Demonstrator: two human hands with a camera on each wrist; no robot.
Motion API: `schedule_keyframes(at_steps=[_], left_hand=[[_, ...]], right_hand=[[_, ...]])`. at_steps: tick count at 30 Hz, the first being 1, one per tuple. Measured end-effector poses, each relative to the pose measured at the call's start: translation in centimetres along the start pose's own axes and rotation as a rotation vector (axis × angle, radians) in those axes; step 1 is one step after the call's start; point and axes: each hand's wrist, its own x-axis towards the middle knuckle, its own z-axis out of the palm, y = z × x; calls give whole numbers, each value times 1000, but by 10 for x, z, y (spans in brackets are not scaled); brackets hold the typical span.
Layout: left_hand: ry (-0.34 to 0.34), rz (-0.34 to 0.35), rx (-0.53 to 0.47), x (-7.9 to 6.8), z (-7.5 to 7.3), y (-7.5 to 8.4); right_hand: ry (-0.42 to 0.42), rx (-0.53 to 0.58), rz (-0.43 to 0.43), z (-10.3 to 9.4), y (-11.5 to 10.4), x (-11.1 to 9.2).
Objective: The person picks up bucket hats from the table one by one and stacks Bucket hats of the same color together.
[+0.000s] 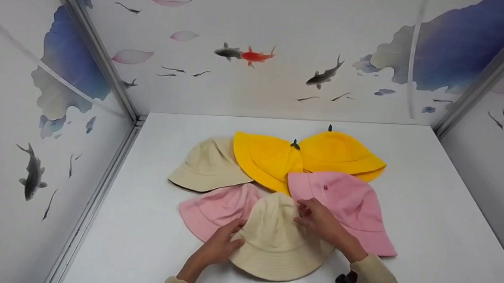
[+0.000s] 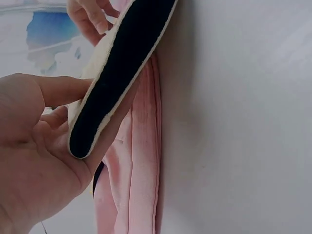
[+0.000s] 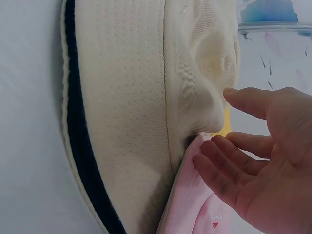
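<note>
A beige bucket hat (image 1: 279, 233) with a dark lining lies at the front, overlapping the pink hats on both sides. My left hand (image 1: 220, 243) pinches its brim at the left; in the left wrist view the thumb is on one side of the brim (image 2: 114, 73) and the fingers on the other. Beside the crown's right side is my right hand (image 1: 319, 220), its fingers loosely bent with nothing between them. In the right wrist view that hand's thumb (image 3: 248, 100) points at the crown, and its other fingertips are right by the pink hat (image 3: 187, 195).
Behind lie another beige hat (image 1: 212, 163) and two yellow hats, one at the centre (image 1: 264, 157) and one at the right (image 1: 337, 152), with green stems. A pink hat (image 1: 214, 208) lies left, a larger pink one (image 1: 361, 203) right. Printed walls (image 1: 284, 22) enclose the white table (image 1: 443, 203).
</note>
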Motion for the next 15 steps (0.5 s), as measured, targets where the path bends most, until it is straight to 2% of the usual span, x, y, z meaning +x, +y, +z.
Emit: schedule_keyframes(at_steps=[6, 10, 15], left_hand=[[-88, 89, -240, -1, -11, 6], [-128, 157, -331, -1, -17, 11], [-166, 172, -408, -1, -21, 22]], right_hand=[[-25, 84, 57, -3, 4, -3], [-26, 148, 77, -6, 6, -4], [-38, 189, 91, -5, 9, -4]])
